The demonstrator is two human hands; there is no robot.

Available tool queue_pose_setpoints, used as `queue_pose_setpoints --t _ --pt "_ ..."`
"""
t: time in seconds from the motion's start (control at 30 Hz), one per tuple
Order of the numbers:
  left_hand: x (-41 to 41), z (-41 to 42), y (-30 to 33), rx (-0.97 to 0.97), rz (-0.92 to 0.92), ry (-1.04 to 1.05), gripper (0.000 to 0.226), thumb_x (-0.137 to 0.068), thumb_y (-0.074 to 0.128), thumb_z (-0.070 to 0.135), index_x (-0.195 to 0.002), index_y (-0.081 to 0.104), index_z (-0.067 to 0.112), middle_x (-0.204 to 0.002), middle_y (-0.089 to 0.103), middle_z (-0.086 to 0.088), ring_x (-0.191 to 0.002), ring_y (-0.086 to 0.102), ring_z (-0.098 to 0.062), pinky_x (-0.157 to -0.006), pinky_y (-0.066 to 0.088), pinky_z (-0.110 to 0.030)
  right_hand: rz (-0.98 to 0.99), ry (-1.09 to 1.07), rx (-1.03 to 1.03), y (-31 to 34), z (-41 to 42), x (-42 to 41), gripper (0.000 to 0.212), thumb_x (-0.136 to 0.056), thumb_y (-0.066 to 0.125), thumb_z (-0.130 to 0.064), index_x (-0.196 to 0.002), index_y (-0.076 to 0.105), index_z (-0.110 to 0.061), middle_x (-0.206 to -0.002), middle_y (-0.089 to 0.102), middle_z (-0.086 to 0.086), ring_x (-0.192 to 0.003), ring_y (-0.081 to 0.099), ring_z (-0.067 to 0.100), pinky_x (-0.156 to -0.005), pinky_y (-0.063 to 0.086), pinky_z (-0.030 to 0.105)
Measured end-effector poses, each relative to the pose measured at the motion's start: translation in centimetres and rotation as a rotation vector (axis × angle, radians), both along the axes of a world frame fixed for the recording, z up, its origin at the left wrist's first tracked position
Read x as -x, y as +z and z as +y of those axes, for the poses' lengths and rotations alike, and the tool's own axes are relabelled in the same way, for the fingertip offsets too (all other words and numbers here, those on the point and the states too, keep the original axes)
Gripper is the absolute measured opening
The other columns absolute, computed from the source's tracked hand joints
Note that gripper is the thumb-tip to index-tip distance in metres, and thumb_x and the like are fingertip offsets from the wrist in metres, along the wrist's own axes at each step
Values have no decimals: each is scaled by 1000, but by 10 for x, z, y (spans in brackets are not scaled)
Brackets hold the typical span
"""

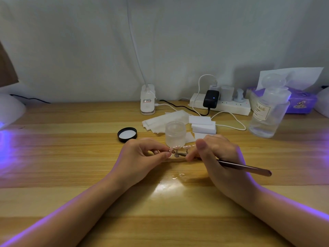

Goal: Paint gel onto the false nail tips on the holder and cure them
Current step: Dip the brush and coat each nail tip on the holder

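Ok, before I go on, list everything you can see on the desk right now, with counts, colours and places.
Frosted glass gel jar: one, open, centre, just behind the hands.
Black round lid: one, white lining up, left of the jar.
Pink false nail tips on holder: several, count unclear, between the hands.
Metallic-handled brush: one, handle pointing right.
White sponge blocks: a few, right of the jar.
White wipes: a few, behind the jar.
White clip lamp base: one, back centre.
White power strip: one, back right, black adapter plugged in.
Clear labelled bottle: one, right.
Purple tissue box: one, far right.
White curing lamp: one, far left, purple glow.
Left hand: pinches the holder.
Right hand: grips the brush.
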State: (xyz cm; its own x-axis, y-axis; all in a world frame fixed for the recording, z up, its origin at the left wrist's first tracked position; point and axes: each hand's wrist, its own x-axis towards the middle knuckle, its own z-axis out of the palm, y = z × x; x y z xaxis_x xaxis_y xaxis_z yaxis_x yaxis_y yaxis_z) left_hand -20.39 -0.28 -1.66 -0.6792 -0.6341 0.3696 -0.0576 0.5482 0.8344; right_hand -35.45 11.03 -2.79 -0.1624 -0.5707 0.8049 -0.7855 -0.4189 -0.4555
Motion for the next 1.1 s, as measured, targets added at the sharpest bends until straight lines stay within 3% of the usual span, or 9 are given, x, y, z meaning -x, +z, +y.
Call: queue_pose_setpoints --t 0.2,0.33,0.43,0.57,0.73,0.83,1.0,1.1 --pt "0 0 0 -22 4 -2 15 -73 75 6 -78 75 19 -76 69 -2 -74 59 -22 -62 45 -19 -8 -16 52 1 -1 0 60 -96 31 -41 -65 69 -7 -62 67 1 -64 59 5 -72 41 18" --pt "0 0 1 -18 -16 -5 13 -73 75 7 -79 75 18 -76 69 -1 -70 58 -17 -62 44 -18 27 -15 12 2 -3 -1 48 -92 38 -38 -72 71 -10 -71 65 -10 -70 61 3 -71 44 25" --pt "1 0 1 -22 -6 1 15 -72 75 8 -77 75 22 -74 68 -1 -68 58 -13 -62 44 -17 13 1 5 2 -2 -1 49 -93 37 -40 -71 71 -12 -70 62 -14 -67 60 1 -70 43 22" --pt "1 0 0 -23 5 -8 17 -73 75 8 -76 74 25 -76 69 0 -71 58 -23 -60 45 -20 -44 18 7 0 0 0 58 -95 31 -43 -66 69 -10 -62 65 -2 -63 58 5 -68 43 24" --pt "1 -1 -1 -9 4 -11 23 -72 75 8 -72 72 31 -77 68 8 -63 53 -3 -59 43 -15 -49 35 -14 2 -1 -2 53 -93 33 -39 -73 70 -6 -72 67 -3 -72 62 5 -71 46 25" --pt "1 -2 -2 -21 11 -3 24 -72 75 8 -71 71 31 -73 68 10 -64 54 -3 -61 44 -17 -61 46 -39 2 -1 -2 53 -93 33 -41 -73 70 -9 -73 64 -11 -73 61 1 -71 44 20" --pt "1 -2 -2 -21 19 -11 23 -72 74 7 -71 71 30 -75 68 10 -66 55 0 -61 43 -14 -144 90 -24 1 2 -3 57 -94 31 -44 -68 69 -9 -66 64 -6 -67 60 3 -64 46 17" --pt "1 -3 -3 -24 27 -10 26 -71 75 7 -69 71 33 -74 68 11 -66 54 1 -61 42 -13 -161 73 -34 3 2 -3 50 -93 32 -41 -73 67 -13 -72 66 -5 -73 62 4 -68 45 13"
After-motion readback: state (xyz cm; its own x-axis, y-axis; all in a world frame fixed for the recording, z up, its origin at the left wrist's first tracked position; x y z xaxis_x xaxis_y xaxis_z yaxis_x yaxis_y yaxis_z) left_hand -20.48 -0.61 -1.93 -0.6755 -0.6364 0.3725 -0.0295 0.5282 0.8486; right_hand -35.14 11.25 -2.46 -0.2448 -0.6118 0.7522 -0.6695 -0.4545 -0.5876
